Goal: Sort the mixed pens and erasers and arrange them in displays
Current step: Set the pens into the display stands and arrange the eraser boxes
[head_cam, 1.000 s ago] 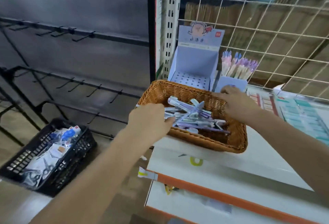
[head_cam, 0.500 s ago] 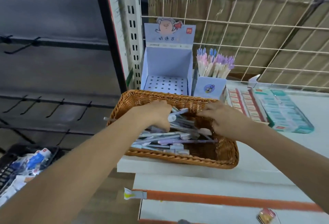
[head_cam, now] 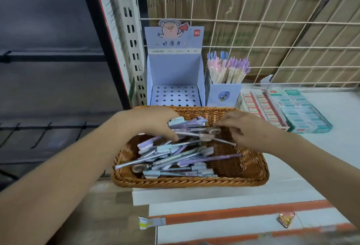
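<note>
Pens (head_cam: 175,159), a whole heap of them, fill the basket (head_cam: 194,183) at the centre of the frame on the white shelf (head_cam: 331,166), and both hands are in there at the far end. Left hand (head_cam: 153,122) has its fingers curled round a small bunch lifted just above the heap. Right hand (head_cam: 251,129) comes in from the other side, fingers bent at the bunch's free ends; whether it pinches them or only steadies them, I cannot tell.

Progress? Early to middling, I'd judge. Above the basket, the display box (head_cam: 175,73) with its holed floor stands empty. Beside it, a cup (head_cam: 224,92) is packed with upright pens, and the eraser boxes (head_cam: 303,112) at the right look neatly filled. So the heap is what's left.

The gripped bunch lies level, long axis running left to right across the frame. Below, the heap lies flat too, mostly left to right, some slanting from lower left to upper right, caps facing both ways.
</note>
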